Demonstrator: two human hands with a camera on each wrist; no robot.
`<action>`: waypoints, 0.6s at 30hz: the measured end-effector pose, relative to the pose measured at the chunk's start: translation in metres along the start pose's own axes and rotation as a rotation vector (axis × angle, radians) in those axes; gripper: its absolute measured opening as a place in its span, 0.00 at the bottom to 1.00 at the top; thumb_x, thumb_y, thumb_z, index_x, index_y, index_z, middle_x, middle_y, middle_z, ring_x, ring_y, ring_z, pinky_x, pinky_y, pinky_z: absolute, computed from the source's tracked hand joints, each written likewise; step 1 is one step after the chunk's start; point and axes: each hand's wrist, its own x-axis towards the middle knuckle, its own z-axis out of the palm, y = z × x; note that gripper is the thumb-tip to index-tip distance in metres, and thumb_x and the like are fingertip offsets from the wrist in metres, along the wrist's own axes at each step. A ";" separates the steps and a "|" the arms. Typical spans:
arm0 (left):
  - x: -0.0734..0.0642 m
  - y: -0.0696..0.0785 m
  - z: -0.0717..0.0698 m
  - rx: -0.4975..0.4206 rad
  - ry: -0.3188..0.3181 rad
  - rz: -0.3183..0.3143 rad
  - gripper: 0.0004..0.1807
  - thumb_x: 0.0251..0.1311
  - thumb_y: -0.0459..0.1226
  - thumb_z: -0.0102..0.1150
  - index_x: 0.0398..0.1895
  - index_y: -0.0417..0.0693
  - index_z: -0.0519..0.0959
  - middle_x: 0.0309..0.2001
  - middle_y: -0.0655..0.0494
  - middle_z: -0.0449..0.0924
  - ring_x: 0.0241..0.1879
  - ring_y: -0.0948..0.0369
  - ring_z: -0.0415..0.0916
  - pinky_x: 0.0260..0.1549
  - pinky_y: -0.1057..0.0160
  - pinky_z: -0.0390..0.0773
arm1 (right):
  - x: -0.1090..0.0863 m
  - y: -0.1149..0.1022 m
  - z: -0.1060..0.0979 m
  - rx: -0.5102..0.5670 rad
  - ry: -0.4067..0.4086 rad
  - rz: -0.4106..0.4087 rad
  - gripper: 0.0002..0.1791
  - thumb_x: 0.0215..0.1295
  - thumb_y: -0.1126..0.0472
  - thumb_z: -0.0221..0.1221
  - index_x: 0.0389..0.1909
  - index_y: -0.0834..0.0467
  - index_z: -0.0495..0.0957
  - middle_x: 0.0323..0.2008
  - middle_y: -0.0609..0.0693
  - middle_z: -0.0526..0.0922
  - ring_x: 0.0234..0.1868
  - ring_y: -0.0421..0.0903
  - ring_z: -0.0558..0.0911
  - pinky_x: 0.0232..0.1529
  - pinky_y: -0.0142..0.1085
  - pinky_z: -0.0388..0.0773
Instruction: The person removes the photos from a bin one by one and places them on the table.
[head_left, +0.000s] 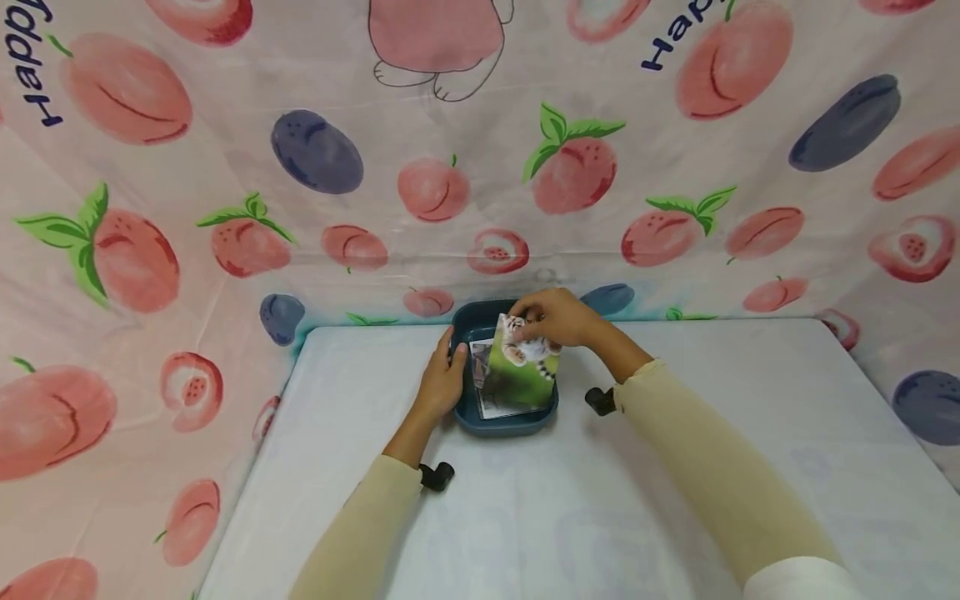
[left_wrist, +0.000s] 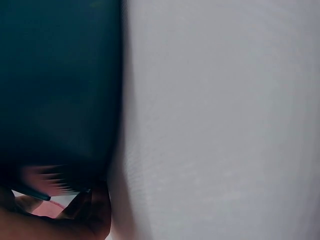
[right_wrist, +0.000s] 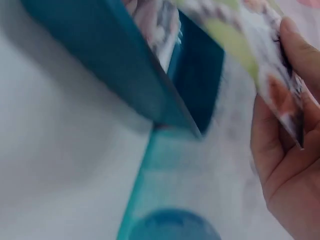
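A dark teal plastic bin (head_left: 504,430) stands on the white table near its back edge. My left hand (head_left: 441,379) grips its left side, the thumb at the rim and the fingers along the outer wall; in the left wrist view the hand (left_wrist: 55,225) shows past the bin's wall (left_wrist: 55,85). Between the thumb and fingers of my right hand (head_left: 562,317) is a picture card (head_left: 517,379) of a white tiger cub on green grass. The card is tilted over the bin. Beneath it, another picture card with a white border (head_left: 487,410) lies inside, mostly covered.
The white tabletop (head_left: 600,517) spreads around the bin. Behind it hangs a pink fruit-print cloth (head_left: 450,275), close to the bin's far side. Small black devices sit at both wrists, one (head_left: 437,477) at the left and another (head_left: 600,401) at the right.
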 end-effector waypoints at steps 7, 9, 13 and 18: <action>0.001 -0.001 -0.001 -0.006 -0.011 -0.004 0.33 0.81 0.54 0.38 0.84 0.63 0.48 0.81 0.44 0.53 0.80 0.45 0.51 0.77 0.40 0.53 | -0.029 0.019 -0.043 0.079 0.124 0.051 0.20 0.63 0.52 0.71 0.55 0.49 0.84 0.38 0.55 0.84 0.14 0.45 0.69 0.18 0.39 0.73; 0.001 0.000 0.000 -0.007 -0.009 -0.005 0.33 0.81 0.54 0.38 0.84 0.63 0.48 0.81 0.44 0.53 0.80 0.45 0.51 0.77 0.40 0.53 | -0.036 0.031 -0.052 0.090 0.118 0.077 0.20 0.62 0.52 0.71 0.55 0.49 0.84 0.37 0.55 0.83 0.14 0.45 0.67 0.18 0.37 0.70; -0.001 0.001 0.000 -0.006 -0.008 -0.007 0.33 0.80 0.54 0.38 0.84 0.63 0.47 0.81 0.44 0.53 0.80 0.45 0.50 0.77 0.40 0.52 | -0.046 0.058 -0.060 0.085 0.100 0.123 0.22 0.63 0.50 0.71 0.56 0.51 0.84 0.35 0.54 0.83 0.14 0.43 0.67 0.18 0.36 0.70; -0.001 0.001 0.000 0.001 -0.014 -0.008 0.34 0.80 0.55 0.38 0.84 0.63 0.47 0.82 0.45 0.52 0.81 0.45 0.49 0.77 0.40 0.52 | -0.051 0.090 -0.060 0.113 0.086 0.158 0.24 0.62 0.50 0.71 0.58 0.55 0.84 0.25 0.52 0.81 0.13 0.42 0.64 0.17 0.37 0.68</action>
